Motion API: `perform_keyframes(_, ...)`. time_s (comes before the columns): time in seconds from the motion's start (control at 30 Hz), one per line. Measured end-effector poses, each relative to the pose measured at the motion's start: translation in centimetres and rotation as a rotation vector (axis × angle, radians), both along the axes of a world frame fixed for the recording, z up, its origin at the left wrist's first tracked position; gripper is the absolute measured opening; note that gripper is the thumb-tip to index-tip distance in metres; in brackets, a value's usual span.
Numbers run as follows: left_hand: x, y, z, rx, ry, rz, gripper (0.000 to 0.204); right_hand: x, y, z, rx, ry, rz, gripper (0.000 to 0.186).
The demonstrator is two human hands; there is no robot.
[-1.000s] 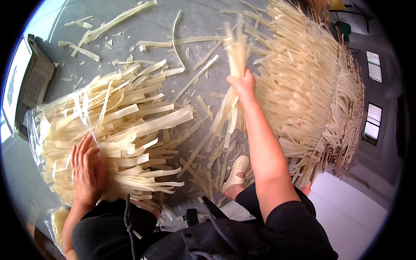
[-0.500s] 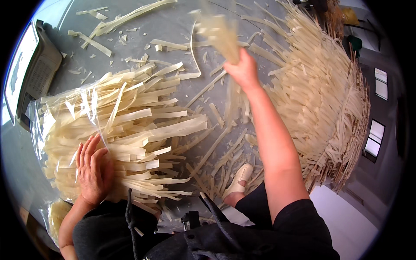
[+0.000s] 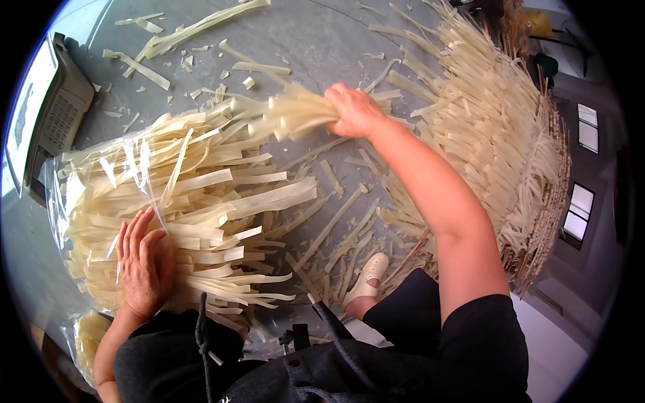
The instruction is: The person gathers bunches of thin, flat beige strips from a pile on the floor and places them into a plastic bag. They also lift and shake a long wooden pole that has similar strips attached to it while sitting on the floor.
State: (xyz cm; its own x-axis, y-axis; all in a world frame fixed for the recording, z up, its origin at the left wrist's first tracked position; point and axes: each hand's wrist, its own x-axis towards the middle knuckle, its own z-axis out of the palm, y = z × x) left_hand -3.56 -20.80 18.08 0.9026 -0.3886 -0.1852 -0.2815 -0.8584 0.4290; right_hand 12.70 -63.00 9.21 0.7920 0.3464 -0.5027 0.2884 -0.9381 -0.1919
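Note:
My right hand (image 3: 356, 113) is closed round one end of a bundle of flat noodles (image 3: 295, 114), wide, dry and cream-coloured. The bundle points left, its free ends blurred, over the upper edge of a larger heap. That heap of similar noodles (image 3: 222, 181) lies at the left, partly inside a clear plastic bag (image 3: 62, 195), with loose ends sticking out to the right. On the bag's lower middle rests my left hand (image 3: 142, 269), fingers stretched out and slightly bent. It touches the plastic near the bag's opening; its thumb is partly hidden.
A big stack of noodles (image 3: 470, 127) with thin sticks along its outer edge stands at the right. At the upper left is a grey device with a keypad (image 3: 60, 121). Broken pieces lie scattered between. A second filled bag (image 3: 91, 336) sits at the lower left.
My right hand has moved left and slightly down, and its bundle has swung from pointing up to pointing left, toward the bagged heap. My left hand stays in place.

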Motion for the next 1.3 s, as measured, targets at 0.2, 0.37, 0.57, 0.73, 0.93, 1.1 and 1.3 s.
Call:
perform_keyframes(0.2,-0.4,0.1,0.2,0.004,-0.024,0.003,0.03,-9.4,-0.9,-1.4,0.016,-0.247,0.196,0.063)
perform_keyframes(0.37,-1.0,0.3,0.6,-0.011,-0.043,-0.002,0.028,-8.1,-2.4,-3.8,-0.152,-0.397,-0.013,0.037)
perform_keyframes(0.57,-3.1,1.7,2.7,-0.133,-0.069,0.059,0.033,-6.2,-2.4,6.4,-0.196,-0.42,-0.295,0.029)
perform_keyframes(0.73,-3.9,-0.6,9.0,-0.456,-0.062,0.054,0.042,-13.7,0.7,22.7,0.239,-0.515,-0.537,0.033)
perform_keyframes(0.93,-8.1,-12.9,22.8,-1.04,0.8,-0.001,0.064,-26.7,9.4,32.3,1.096,-0.262,-0.633,0.034)
perform_keyframes(1.1,-15.3,-20.0,22.8,-1.45,1.122,0.313,0.035,-34.1,10.8,32.0,0.893,-0.253,-0.738,0.049)
perform_keyframes(1.3,-16.3,-17.8,19.2,-1.427,1.231,0.47,0.027,-38.0,9.1,36.4,0.702,0.074,-0.365,0.081)
